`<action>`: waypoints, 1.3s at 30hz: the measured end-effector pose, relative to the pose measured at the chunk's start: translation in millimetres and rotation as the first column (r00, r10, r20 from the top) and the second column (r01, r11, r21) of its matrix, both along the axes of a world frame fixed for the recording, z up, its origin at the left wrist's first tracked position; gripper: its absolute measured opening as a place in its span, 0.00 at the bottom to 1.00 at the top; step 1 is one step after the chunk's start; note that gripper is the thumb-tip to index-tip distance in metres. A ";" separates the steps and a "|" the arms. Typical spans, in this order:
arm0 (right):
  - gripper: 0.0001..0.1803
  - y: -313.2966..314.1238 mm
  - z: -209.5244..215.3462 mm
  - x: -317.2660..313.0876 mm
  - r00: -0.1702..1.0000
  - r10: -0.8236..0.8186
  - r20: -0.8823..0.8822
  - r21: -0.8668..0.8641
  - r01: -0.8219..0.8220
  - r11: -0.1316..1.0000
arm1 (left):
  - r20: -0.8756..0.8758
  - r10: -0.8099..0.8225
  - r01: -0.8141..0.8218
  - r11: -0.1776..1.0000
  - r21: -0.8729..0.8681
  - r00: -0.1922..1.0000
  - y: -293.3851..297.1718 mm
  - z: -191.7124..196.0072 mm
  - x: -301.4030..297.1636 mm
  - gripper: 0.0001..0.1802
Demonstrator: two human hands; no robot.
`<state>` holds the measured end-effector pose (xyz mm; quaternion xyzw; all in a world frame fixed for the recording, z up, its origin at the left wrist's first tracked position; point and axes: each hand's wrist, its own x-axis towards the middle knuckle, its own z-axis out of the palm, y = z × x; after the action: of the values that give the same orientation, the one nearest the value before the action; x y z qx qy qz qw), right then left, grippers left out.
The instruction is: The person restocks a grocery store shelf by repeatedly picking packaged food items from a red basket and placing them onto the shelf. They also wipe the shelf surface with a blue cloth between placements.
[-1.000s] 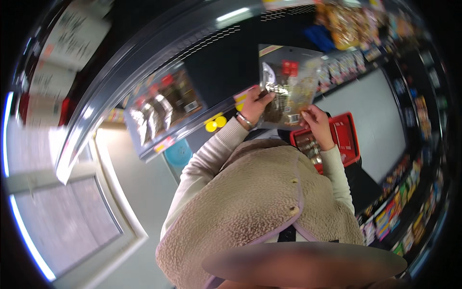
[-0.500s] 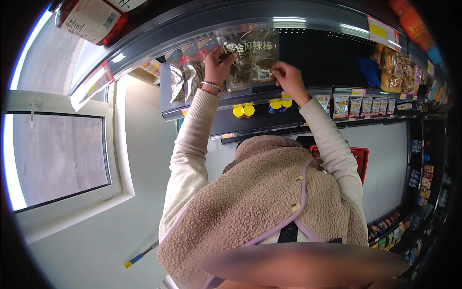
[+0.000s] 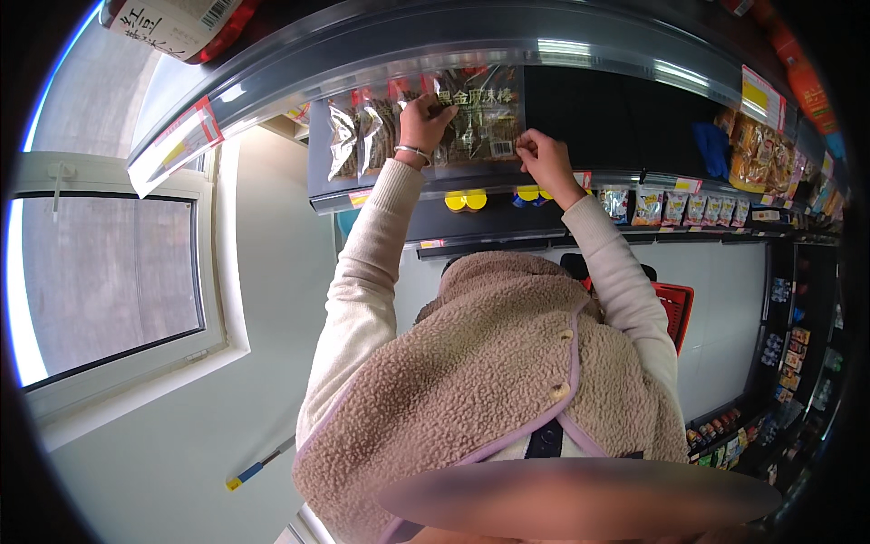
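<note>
A clear snack bag (image 3: 480,118) of dark brown pieces, with light printing and a barcode, stands facing me at the right end of a row of similar bags (image 3: 376,136) on a dark shelf (image 3: 326,195). Bent fingers of my left hand (image 3: 424,125) pinch the left side of this bag; a bracelet circles that wrist. At its lower right corner, my right hand (image 3: 544,159) is closed, thumb and fingertips pressed together on the edge. The exact grip of the fingertips is partly hidden.
Overhead runs a shelf edge (image 3: 399,77) with a bottle (image 3: 181,27) above it. Yellow-lidded tubs (image 3: 466,200) and small packets (image 3: 675,208) stand on the shelf below. A blue glove-like item (image 3: 713,150) hangs right. A red basket (image 3: 675,308) and a window (image 3: 118,281) flank me.
The view has shifted slightly. My left hand has moved a little to the right against the bag, and my right hand stays at its lower right corner.
</note>
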<state>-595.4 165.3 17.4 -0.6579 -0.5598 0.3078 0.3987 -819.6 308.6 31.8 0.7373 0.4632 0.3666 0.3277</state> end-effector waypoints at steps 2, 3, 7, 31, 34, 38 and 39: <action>0.18 1.2 -3.9 -0.7 0.994 -0.044 0.098 0.074 0.036 0.997 | -0.043 0.057 -0.055 0.997 0.056 0.997 -1.9 1.1 0.3 0.14; 0.22 1.8 -5.4 -1.1 0.986 -0.070 0.150 0.107 0.054 0.993 | -0.066 0.101 -0.094 0.991 0.098 0.993 -4.9 1.2 -0.5 0.14; 0.38 0.0 -5.8 -5.4 0.966 -0.061 0.251 0.143 0.025 0.989 | -0.179 0.317 -0.270 0.931 0.246 0.931 -25.7 0.2 -7.1 0.18; 0.30 2.5 11.5 -19.4 0.789 0.090 0.608 -0.039 -0.083 0.996 | -0.557 -0.056 0.292 0.893 0.344 0.828 -49.2 3.2 -15.5 0.40; 0.29 2.1 10.2 -20.1 0.776 0.077 0.625 -0.033 -0.073 0.997 | -0.563 -0.053 0.289 0.895 0.339 0.825 -50.0 3.6 -15.2 0.40; 0.27 0.0 11.0 -18.4 0.835 0.074 0.545 0.006 -0.092 0.996 | -0.596 -0.041 0.297 0.893 0.339 0.802 -50.2 3.3 -13.7 0.40; 0.26 -2.9 13.0 -17.3 0.863 0.078 0.499 -0.009 -0.085 0.996 | -0.608 -0.035 0.301 0.890 0.341 0.793 -50.2 3.5 -13.7 0.40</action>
<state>-612.6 162.5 30.4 -0.6883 -0.6729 0.1404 0.2317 -833.3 258.4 35.3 0.9057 0.3821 0.1805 0.0336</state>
